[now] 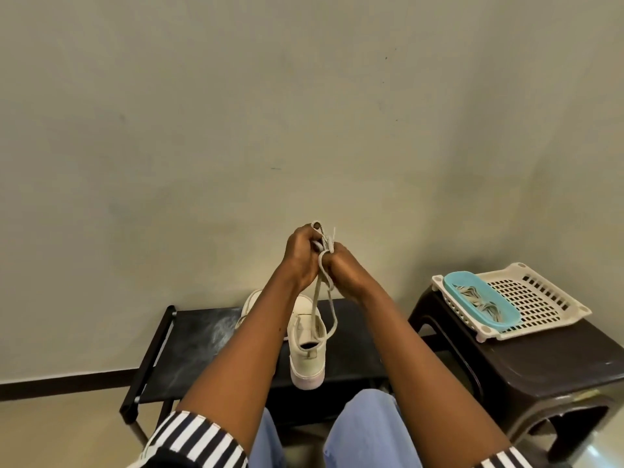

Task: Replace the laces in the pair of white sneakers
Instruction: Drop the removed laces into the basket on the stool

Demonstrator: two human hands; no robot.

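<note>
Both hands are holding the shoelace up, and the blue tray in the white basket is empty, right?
The left hand and right hand do hold the shoelace up, but the blue tray in the white basket is not empty: the head view shows striped laces in it.

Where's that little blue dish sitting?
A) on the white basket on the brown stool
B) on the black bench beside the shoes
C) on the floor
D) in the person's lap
A: the blue dish lies on the white basket, which rests on the brown stool at the right.
</note>
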